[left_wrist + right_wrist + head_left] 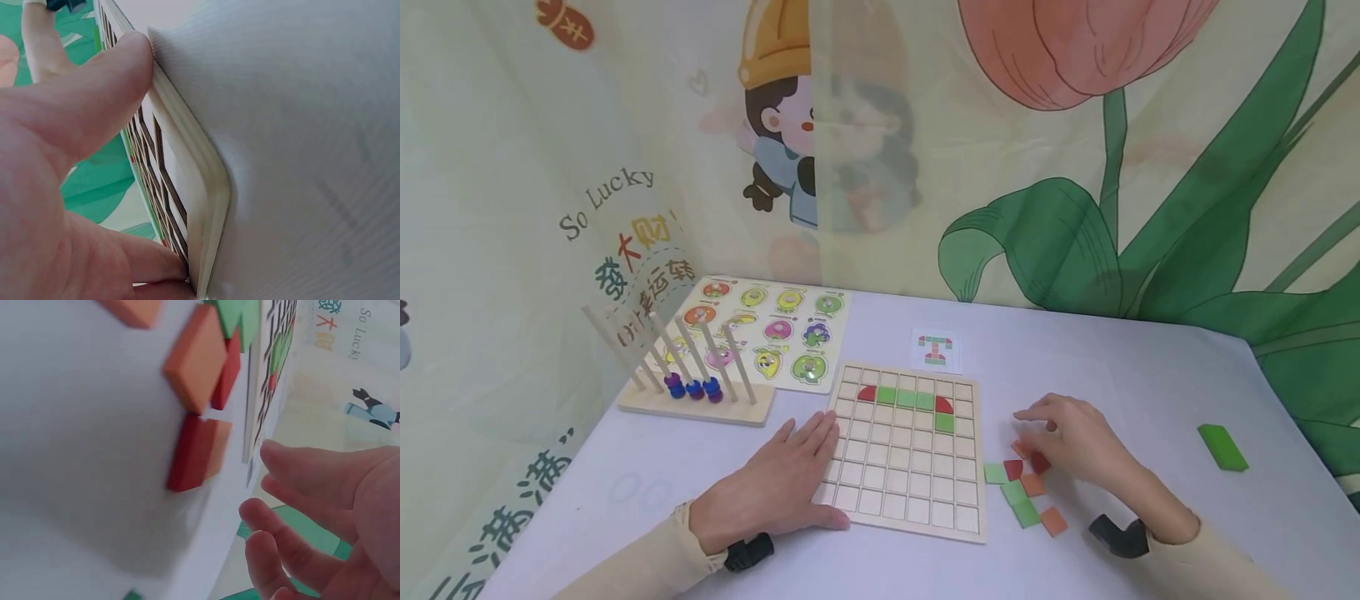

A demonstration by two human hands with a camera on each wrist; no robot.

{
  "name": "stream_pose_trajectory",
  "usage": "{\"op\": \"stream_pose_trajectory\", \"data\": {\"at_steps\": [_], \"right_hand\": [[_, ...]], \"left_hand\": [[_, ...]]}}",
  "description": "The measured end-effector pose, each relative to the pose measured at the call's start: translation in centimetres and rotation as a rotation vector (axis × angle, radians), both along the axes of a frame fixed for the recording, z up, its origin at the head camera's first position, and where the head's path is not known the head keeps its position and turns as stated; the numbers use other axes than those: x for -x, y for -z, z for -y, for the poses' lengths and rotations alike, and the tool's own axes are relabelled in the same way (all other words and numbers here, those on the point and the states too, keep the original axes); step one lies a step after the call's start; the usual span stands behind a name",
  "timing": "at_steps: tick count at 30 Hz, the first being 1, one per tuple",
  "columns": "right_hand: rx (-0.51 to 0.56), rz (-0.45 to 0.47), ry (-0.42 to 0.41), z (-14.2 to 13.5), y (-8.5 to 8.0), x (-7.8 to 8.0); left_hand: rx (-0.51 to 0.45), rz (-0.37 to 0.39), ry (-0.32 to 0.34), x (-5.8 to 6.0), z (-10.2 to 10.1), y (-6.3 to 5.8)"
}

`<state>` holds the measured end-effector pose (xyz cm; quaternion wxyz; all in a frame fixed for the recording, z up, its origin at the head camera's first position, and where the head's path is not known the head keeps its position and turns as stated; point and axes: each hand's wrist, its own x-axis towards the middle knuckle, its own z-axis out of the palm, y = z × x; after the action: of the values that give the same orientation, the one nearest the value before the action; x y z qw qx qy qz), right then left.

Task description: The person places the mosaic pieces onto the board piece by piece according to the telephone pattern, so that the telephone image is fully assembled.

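A wooden grid board (887, 479) lies on the table. In its second row, three green squares (906, 398) sit between two red quarter-round tiles (943, 405), and another green square (944, 423) is under the right one. My left hand (782, 479) rests at the board's left side, fingers straight at the edge and thumb (119, 81) by the near corner. My right hand (1078, 437) hovers right of the board with loosely bent fingers and nothing visible between them. Below it lie loose tiles: green (1025, 512), orange (1054, 522) and red (190, 453).
Behind the board is a pattern card (936, 351) with a red and green figure. A fruit picture board (775, 354) and a wooden peg stand (696, 404) with beads are at the back left. One green block (1222, 447) lies far right. Printed curtains border the table.
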<state>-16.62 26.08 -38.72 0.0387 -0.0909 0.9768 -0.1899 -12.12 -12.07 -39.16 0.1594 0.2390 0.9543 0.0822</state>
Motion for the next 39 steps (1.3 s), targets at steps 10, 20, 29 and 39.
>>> {"op": "stream_pose_trajectory", "data": {"at_steps": [10,20,29,39], "right_hand": [[-0.018,-0.009,-0.013,-0.8,1.3,-1.8],[-0.029,-0.053,-0.027,-0.6,1.6,-1.8],[0.009,-0.056,-0.034,0.2,1.1,-3.0],[-0.027,-0.019,-0.137,2.6,1.4,-3.7]], "left_hand": [[0.007,-0.004,0.008,0.1,-0.1,0.2],[0.0,0.004,0.007,0.2,0.0,0.1],[-0.004,-0.002,0.007,0.2,0.0,0.0],[0.005,0.0,0.006,0.1,-0.1,0.0]]}}
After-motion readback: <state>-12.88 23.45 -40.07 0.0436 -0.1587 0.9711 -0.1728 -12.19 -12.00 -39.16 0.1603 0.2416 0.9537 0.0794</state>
